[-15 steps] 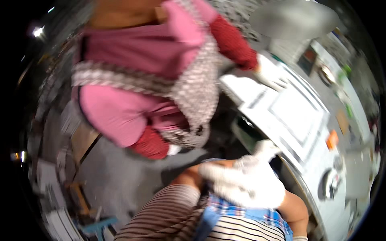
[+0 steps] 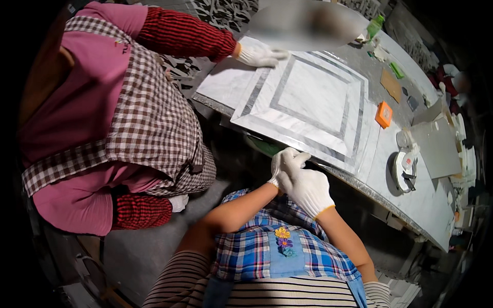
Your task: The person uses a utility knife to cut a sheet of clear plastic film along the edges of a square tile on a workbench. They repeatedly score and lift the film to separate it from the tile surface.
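My left hand (image 2: 281, 163), in a white knit glove, is at the table's near edge with its fingers curled. Laid over it, my right hand (image 2: 314, 192), in a white glove with a yellow-edged cuff, has its fingers closed against the left glove. Whether anything is between the hands is hidden. Just beyond them a white and grey marble panel (image 2: 314, 97) with nested rectangular bands lies on the table. At the panel's far left edge rests another person's white-gloved hand (image 2: 261, 54).
The co-worker in a checked apron (image 2: 154, 120) stands at my left. On the tabletop to the right are an orange box (image 2: 383, 115), a round white dish (image 2: 403, 172) with a dark tool, a brown rectangular piece (image 2: 391, 85) and a green bottle (image 2: 376, 26). A blurred pale oval covers the far edge.
The view has swung, so the panel and table appear turned and the co-worker sits further left. My gloved hands stay together, more tightly overlapped. The co-worker's hand remains on the panel.
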Demonstrator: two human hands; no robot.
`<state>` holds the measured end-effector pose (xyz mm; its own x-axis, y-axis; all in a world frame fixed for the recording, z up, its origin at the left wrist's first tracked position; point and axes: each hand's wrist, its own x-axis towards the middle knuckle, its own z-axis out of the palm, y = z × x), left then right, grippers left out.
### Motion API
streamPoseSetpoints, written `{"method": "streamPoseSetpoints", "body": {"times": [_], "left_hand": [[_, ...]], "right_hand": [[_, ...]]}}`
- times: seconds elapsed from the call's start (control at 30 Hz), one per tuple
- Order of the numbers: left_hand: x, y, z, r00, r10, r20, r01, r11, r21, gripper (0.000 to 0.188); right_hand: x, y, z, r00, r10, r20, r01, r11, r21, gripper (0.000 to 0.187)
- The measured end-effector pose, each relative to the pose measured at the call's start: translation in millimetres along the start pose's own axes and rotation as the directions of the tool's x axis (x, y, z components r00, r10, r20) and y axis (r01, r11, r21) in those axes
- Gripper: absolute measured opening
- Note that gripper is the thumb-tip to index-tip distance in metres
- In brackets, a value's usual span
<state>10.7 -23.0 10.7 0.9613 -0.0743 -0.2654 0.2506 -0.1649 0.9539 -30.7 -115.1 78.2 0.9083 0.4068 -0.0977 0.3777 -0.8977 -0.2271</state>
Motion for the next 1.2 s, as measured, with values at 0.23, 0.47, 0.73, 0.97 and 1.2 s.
{"method": "streamPoseSetpoints", "body": {"times": [0.23, 0.47, 0.73, 0.97, 1.2], "left_hand": [[0.0, -8.9, 0.9, 0.999, 0.019, -0.029, -0.02, 0.999, -0.037, 0.034], [11.9, -62.0, 24.7, 0.981, 0.135, -0.143, -0.148, 0.985, -0.087, 0.023], [13.4, -106.4, 42.5, 0.884, 0.336, -0.324, -0.375, 0.925, -0.064, 0.017], [6.9, -53.3, 24.0, 0.983, 0.05, -0.176, -0.109, 0.932, -0.345, 0.021], [3.5, -20.2, -0.5, 0.99, 0.106, -0.095, -0.103, 0.994, 0.03, 0.02]], "right_hand": [[42.6, -27.9, -10.6, 1.0, -0.007, 0.013, 0.009, 0.985, -0.17, 0.049], [97.9, -32.1, -7.1, 0.993, -0.088, -0.084, 0.089, 0.996, 0.004, 0.038], [154.7, -43.7, -9.6, 0.991, -0.105, -0.088, 0.107, 0.994, 0.013, 0.023], [203.3, -16.9, -32.4, 0.998, 0.022, -0.065, -0.032, 0.99, -0.14, 0.037], [249.3, 2.0, -38.0, 1.0, 0.03, 0.003, -0.029, 0.98, -0.195, 0.043]]}}
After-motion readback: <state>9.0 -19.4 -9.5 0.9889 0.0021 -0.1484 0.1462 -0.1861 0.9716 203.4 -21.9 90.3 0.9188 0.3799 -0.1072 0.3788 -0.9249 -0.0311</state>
